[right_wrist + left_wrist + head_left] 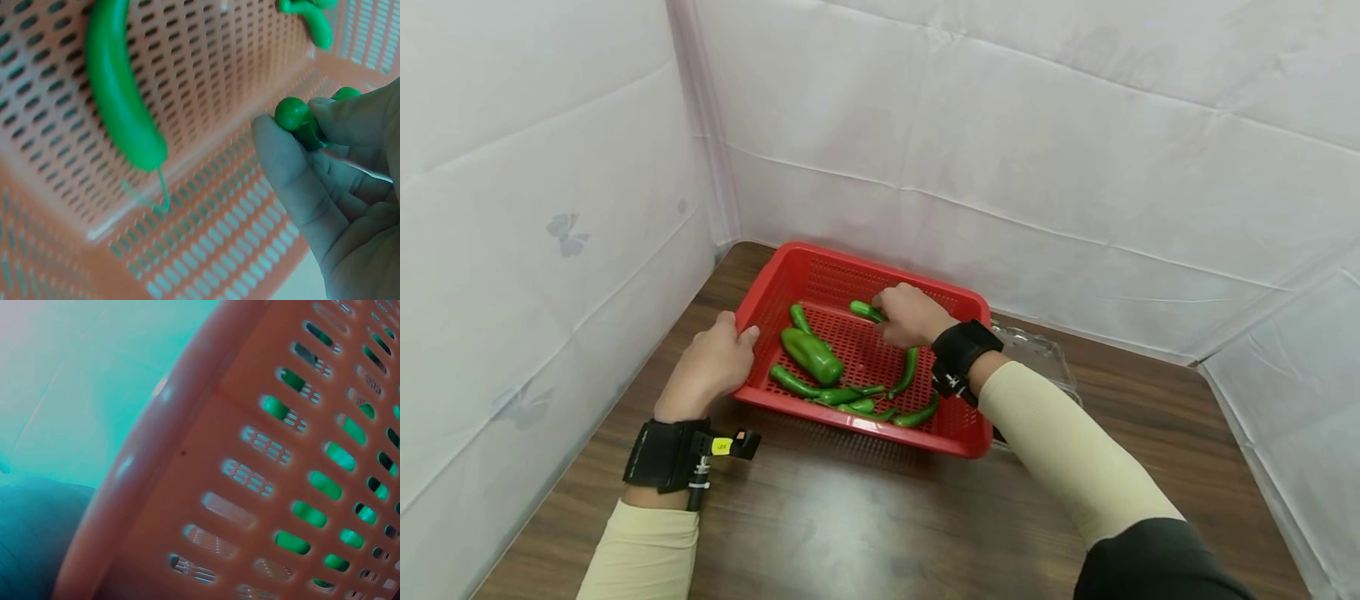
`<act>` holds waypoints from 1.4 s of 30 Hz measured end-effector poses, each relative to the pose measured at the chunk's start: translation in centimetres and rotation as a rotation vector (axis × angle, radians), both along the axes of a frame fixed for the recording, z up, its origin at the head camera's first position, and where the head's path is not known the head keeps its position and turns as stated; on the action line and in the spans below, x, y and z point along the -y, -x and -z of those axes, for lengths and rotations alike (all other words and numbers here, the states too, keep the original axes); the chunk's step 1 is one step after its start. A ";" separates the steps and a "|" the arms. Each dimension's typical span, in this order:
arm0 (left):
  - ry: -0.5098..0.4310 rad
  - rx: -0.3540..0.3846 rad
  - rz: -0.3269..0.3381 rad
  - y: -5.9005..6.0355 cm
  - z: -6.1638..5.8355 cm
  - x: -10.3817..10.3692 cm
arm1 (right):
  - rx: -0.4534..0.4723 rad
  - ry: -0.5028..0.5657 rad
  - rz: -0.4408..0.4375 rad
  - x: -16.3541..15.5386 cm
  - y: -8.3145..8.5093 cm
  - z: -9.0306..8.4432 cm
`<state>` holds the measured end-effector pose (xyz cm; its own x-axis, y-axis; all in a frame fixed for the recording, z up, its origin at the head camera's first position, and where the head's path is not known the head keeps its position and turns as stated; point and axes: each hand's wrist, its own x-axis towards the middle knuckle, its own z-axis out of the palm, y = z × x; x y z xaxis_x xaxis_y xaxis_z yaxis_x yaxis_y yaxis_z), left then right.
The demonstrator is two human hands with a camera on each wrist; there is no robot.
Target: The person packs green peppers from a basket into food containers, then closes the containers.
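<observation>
A red perforated basket [820, 265] sits on the wooden table and holds several green peppers, among them a fat one [811, 353]. My left hand [715, 363] grips the basket's left rim, thumb over the edge; in the left wrist view only the basket's wall [206, 481] shows. My right hand [904, 315] is inside the basket near its back wall and pinches a slim green pepper [867, 311]. In the right wrist view the fingers [294, 181] curl round that pepper's end [294, 115], while another long pepper [119, 94] lies on the basket's floor.
A clear plastic container [1045, 354] lies behind the basket's right end, partly hidden by my right forearm. White sheeted walls close in at the left, back and right. Bare brown tabletop [865, 517] stretches in front of the basket.
</observation>
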<state>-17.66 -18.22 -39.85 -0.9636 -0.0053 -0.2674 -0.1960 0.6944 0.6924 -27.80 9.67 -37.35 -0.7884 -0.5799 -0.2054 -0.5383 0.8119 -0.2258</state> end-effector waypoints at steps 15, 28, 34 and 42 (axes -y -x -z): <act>0.010 0.005 0.013 0.2 0.0 0.9 | -0.110 0.114 0.105 -7.3 -0.1 -3.2; 0.005 0.021 0.013 0.2 -0.1 1.4 | -0.096 0.193 0.347 -14.6 -1.5 -3.9; 0.010 0.006 0.015 0.3 -0.1 1.7 | -0.107 0.187 0.419 -17.5 -3.0 -3.5; 0.009 -0.012 0.026 0.4 0.1 1.8 | -0.083 0.182 0.497 -20.5 -6.1 -2.9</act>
